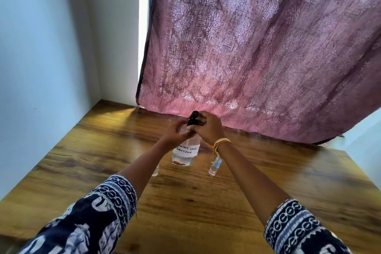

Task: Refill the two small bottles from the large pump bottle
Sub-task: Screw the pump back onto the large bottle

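hands [193,130] gripping clear pump bottle [185,154]

Curtain [268,57] close behind pump bottle [185,150]

Large clear pump bottle [185,153], upright, black pump head, white handwritten label reading "contact lens solution". One small clear bottle [214,168] stands to its right; another [155,171], partly hidden, to its left.

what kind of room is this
Probably a room in a home: a wooden table pushed into a corner of plain pale walls, with a pink patterned curtain hanging over a bright window behind it.
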`<action>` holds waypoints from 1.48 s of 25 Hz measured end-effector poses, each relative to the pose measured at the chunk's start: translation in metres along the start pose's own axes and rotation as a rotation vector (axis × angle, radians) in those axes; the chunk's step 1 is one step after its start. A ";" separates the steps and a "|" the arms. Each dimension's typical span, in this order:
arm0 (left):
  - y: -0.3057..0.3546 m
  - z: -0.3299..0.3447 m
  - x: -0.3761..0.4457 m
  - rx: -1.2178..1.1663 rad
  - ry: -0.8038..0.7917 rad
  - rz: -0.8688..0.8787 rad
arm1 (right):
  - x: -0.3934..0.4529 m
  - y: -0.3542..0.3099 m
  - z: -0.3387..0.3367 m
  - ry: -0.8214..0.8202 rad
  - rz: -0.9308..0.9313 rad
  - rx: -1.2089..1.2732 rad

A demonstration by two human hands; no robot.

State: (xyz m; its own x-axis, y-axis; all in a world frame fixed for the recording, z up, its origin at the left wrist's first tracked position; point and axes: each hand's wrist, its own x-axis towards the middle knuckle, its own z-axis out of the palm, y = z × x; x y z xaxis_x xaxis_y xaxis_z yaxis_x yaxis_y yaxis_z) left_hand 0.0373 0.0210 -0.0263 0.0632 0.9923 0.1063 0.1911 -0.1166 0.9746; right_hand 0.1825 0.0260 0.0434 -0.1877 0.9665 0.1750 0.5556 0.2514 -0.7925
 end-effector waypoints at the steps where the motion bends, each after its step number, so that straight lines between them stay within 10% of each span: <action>1: 0.002 -0.001 -0.001 0.025 -0.022 -0.002 | -0.001 0.001 -0.001 -0.014 0.003 0.022; 9: -0.002 -0.021 -0.013 0.068 -0.179 -0.004 | -0.018 0.028 0.011 -0.069 0.046 0.127; 24: -0.077 -0.057 -0.074 0.394 0.051 -0.285 | -0.035 0.053 0.037 0.058 0.085 -0.089; 37: -0.097 -0.064 -0.050 0.400 -0.032 -0.196 | 0.009 0.042 0.016 -0.263 0.088 -0.038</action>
State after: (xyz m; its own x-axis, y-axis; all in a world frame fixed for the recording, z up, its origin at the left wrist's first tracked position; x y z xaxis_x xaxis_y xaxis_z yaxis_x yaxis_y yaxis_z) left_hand -0.0470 -0.0147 -0.1137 0.0166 0.9962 -0.0853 0.5661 0.0610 0.8221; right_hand 0.1914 0.0447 0.0027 -0.3384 0.9394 -0.0550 0.6083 0.1738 -0.7744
